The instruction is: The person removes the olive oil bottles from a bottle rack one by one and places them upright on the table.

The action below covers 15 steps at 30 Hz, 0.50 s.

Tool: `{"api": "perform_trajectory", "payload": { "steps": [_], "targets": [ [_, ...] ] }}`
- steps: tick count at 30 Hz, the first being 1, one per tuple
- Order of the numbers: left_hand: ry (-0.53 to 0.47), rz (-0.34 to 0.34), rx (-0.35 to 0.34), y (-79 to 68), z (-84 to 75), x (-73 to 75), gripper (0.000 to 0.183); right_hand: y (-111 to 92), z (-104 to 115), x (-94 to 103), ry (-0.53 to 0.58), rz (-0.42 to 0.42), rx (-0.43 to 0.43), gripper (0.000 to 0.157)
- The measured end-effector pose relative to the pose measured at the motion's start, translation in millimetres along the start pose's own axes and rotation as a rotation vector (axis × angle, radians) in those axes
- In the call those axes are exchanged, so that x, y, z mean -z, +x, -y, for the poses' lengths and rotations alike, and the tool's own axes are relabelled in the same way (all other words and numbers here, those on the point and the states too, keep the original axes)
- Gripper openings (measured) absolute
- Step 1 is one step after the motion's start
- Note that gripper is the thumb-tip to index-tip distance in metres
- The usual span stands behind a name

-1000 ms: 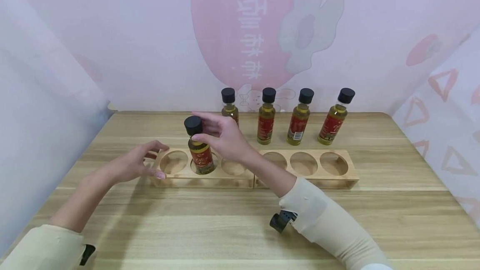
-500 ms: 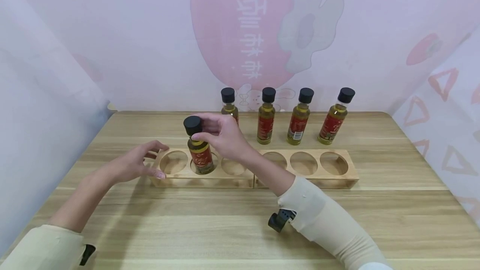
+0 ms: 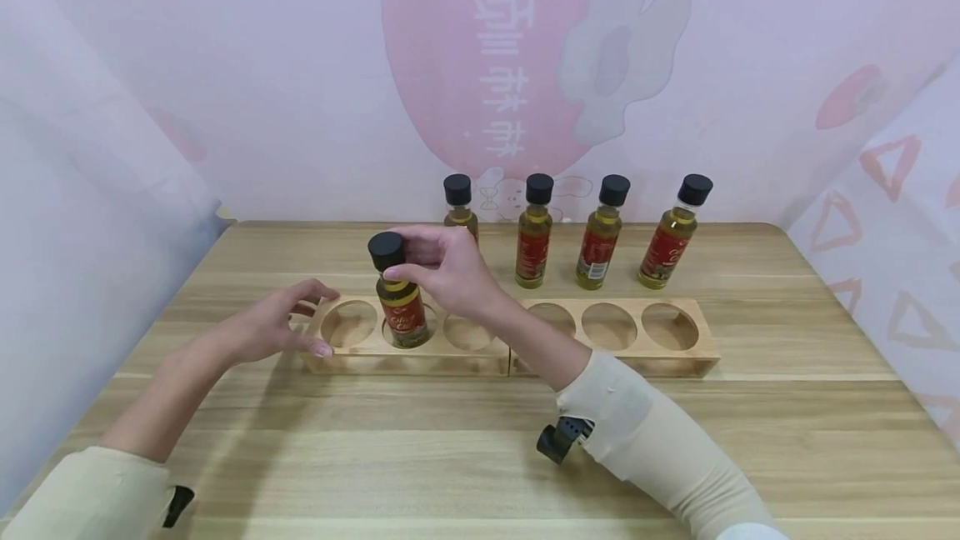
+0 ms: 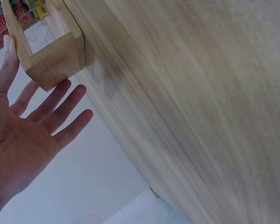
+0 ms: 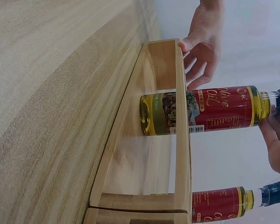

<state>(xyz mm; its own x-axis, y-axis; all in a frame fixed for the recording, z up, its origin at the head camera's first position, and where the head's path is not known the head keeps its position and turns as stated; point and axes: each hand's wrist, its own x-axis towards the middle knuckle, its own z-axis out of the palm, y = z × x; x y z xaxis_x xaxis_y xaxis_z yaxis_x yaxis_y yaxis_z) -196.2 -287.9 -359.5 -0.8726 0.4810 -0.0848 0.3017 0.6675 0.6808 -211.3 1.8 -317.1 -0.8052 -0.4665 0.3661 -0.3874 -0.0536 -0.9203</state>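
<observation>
My right hand point(image 3: 453, 273) pinches the neck of an olive oil bottle point(image 3: 403, 315), just under its black cap. The bottle stands nearly upright in the second hole from the left of a light wooden bottle rack point(image 3: 408, 363). In the right wrist view, the lower end of this bottle point(image 5: 219, 109) passes through the rack's top board point(image 5: 181, 154). At the rack's left end, my left hand point(image 3: 266, 327) grips across the corners, thumb at the front and fingers at the back. The left wrist view shows the fingers point(image 4: 60, 100) against the rack's end point(image 4: 56, 63).
A second wooden rack point(image 3: 615, 367) adjoins the first on the right, its visible holes unfilled. Behind the racks stand more olive oil bottles point(image 3: 533, 252), in a row on the wooden table point(image 3: 450, 457). A printed curtain point(image 3: 300, 90) closes off the back and sides.
</observation>
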Motion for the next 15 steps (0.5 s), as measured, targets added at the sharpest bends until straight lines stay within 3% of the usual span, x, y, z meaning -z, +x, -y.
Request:
{"api": "perform_trajectory", "payload": {
  "steps": [15],
  "targets": [
    [-0.013, 0.011, 0.016, -1.1, -2.9, 1.2, 0.073, -1.1, 0.9, 0.6, 0.006, -0.011, 0.005, 0.041]
  ]
}}
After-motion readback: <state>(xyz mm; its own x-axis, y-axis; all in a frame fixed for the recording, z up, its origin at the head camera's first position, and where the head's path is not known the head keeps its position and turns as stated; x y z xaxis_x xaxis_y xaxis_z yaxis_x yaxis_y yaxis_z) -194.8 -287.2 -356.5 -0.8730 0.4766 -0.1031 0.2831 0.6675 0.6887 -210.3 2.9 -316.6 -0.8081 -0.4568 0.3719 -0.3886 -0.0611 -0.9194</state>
